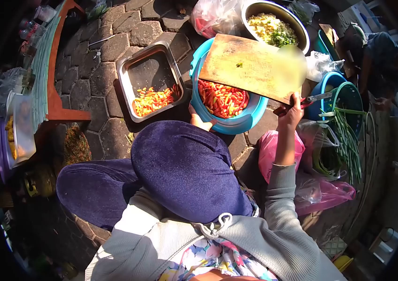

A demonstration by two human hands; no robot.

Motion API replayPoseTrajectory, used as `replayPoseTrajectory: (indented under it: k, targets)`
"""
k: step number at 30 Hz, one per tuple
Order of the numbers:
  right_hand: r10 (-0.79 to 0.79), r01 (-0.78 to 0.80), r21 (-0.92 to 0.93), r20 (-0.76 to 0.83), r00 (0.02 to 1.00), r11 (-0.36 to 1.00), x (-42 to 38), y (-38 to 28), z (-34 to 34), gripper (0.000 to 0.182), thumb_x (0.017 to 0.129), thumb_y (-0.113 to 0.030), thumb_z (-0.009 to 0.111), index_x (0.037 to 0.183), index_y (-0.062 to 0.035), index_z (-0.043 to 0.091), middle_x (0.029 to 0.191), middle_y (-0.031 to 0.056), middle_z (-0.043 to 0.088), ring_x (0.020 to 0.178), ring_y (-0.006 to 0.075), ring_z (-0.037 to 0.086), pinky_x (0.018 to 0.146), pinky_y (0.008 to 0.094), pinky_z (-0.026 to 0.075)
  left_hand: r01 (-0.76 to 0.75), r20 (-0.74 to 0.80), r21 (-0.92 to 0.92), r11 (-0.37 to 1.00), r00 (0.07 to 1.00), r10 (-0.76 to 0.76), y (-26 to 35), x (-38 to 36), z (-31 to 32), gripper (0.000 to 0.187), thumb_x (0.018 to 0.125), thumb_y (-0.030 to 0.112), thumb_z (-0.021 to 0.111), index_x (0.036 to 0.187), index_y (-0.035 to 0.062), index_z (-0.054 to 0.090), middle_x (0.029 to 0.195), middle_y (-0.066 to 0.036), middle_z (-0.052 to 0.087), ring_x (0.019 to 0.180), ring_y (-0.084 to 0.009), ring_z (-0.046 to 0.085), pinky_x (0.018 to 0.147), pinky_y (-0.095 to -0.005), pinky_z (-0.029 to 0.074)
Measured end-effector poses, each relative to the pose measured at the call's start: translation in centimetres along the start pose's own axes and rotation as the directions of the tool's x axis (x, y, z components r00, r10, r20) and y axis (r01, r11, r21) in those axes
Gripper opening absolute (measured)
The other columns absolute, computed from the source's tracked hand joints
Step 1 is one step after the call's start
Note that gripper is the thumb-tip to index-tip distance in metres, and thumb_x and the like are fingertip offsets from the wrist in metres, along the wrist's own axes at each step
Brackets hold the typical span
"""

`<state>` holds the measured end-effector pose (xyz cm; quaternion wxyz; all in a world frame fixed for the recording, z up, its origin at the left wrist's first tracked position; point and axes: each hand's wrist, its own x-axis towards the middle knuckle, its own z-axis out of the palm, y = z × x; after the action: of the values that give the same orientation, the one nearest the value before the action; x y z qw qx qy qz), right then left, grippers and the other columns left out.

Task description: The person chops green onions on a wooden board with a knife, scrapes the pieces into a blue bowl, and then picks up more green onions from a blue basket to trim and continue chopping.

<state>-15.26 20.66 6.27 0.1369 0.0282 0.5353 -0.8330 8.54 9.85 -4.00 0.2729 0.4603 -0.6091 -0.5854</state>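
Observation:
My right hand [290,112] is closed round the handle of a knife [313,99] at the right corner of a wooden cutting board [241,63]. The board lies across a blue basin [243,125] and covers its back part. Red and some green chilies [222,98] show in the basin in front of the board. My left hand [201,120] is at the basin's near left rim, fingers partly hidden by the rim and my knee. Left of the basin, a steel tray [125,70] holds cut red and orange chilies [152,100].
Behind the board stand a steel pot [305,41] with chopped food and a plastic bag [215,16]. Pink bags [274,150], green stalks [346,140] and tubs [325,84] are at the right, with a person [381,61] beyond. A reddish bench [53,93] stands left.

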Motion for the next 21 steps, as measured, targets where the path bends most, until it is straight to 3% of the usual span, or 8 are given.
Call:
replayPoseTrajectory:
  k: [7,9,11,12,13,15,19,21]
  targets:
    - [0.308,-0.315,0.069,0.089,0.947,0.947,-4.9,8.1,-1.6,0.015,0.079,-0.015,0.063,0.087,-0.0078,0.053,0.066,-0.0015,0.052,0.044,0.0077,0.045,0.037,0.0204,0.035,0.311,0.041,0.158,0.937,0.946,-0.321,-2.6,-0.6,-0.9,0.095,0.064,0.002,0.074,0.134,0.0025,0.010,0.112,-0.015,0.048,0.105,-0.0249,0.048,0.088,-0.0377,0.043]
    - [0.200,-0.190,-0.100,0.102,0.975,0.977,-4.2,8.9,-2.9,0.017,0.080,-0.016,0.063,0.090,-0.0062,0.053,0.063,-0.0020,0.051,0.044,0.0075,0.045,0.037,0.0202,0.035,0.182,0.029,0.264,0.947,0.980,-0.197,-2.7,-0.4,-1.7,0.087,0.067,0.008,0.074,0.132,-0.0003,0.018,0.112,-0.015,0.048,0.104,-0.0236,0.048,0.090,-0.0363,0.040]
    - [0.151,-0.129,-0.168,0.129,0.980,0.977,-3.3,9.0,-4.1,0.022,0.079,-0.015,0.065,0.094,-0.0032,0.055,0.067,-0.0013,0.055,0.049,0.0070,0.049,0.042,0.0193,0.037,0.265,0.100,-0.115,0.957,0.962,-0.255,-2.0,0.4,-2.3,0.077,0.070,0.020,0.072,0.131,0.0056,0.029,0.114,-0.020,0.050,0.105,-0.0314,0.050,0.092,-0.0400,0.037]
    - [0.057,-0.023,-0.288,0.112,0.992,0.957,-2.9,9.1,-4.4,0.025,0.077,-0.014,0.068,0.095,-0.0037,0.056,0.070,0.0003,0.058,0.049,0.0060,0.049,0.041,0.0194,0.036,0.196,-0.147,-0.168,0.966,0.964,-0.221,-0.9,0.2,-2.0,0.064,0.073,0.024,0.070,0.125,0.0029,0.039,0.114,-0.019,0.048,0.105,-0.0285,0.048,0.091,-0.0396,0.036]
    - [-0.037,0.078,-0.406,0.107,0.994,0.910,-2.7,9.0,-4.5,0.028,0.074,-0.014,0.071,0.096,-0.0041,0.057,0.073,0.0019,0.060,0.048,0.0050,0.048,0.040,0.0194,0.035,-0.265,-0.078,-0.161,0.951,0.964,0.255,-7.4,1.5,-3.1,0.059,0.077,0.025,0.067,0.125,0.0012,0.041,0.121,-0.018,0.045,0.112,-0.0261,0.044,0.094,-0.0371,0.034]
    - [-0.033,0.059,-0.461,0.066,0.997,0.885,-2.6,8.9,-4.7,0.027,0.074,-0.014,0.072,0.094,-0.0024,0.059,0.077,0.0047,0.062,0.052,0.0065,0.050,0.045,0.0207,0.039,0.103,-0.316,-0.252,0.962,0.931,-0.183,-4.7,3.9,-2.6,0.054,0.081,0.024,0.064,0.123,-0.0010,0.043,0.123,-0.018,0.046,0.113,-0.0246,0.044,0.095,-0.0351,0.033]
    - [-0.124,0.180,-0.516,0.142,0.982,0.837,-0.8,10.6,-7.0,0.033,0.074,-0.015,0.072,0.100,0.0012,0.060,0.084,0.0066,0.062,0.066,0.0129,0.057,0.064,0.0255,0.046,-0.125,-0.363,-0.095,0.988,0.928,0.083,-2.0,4.4,-3.3,0.047,0.083,0.017,0.062,0.122,-0.0029,0.045,0.113,-0.016,0.056,0.101,-0.0202,0.054,0.088,-0.0310,0.042]
    - [-0.307,0.456,-0.824,0.361,0.880,0.337,0.2,11.2,-8.6,0.034,0.073,-0.017,0.073,0.099,0.0022,0.060,0.089,0.0085,0.060,0.075,0.0143,0.059,0.069,0.0262,0.046,-0.191,-0.274,-0.086,0.978,0.948,0.161,-3.7,5.1,-3.7,0.039,0.081,0.012,0.063,0.115,-0.0042,0.051,0.105,-0.014,0.060,0.094,-0.0193,0.058,0.083,-0.0297,0.045]
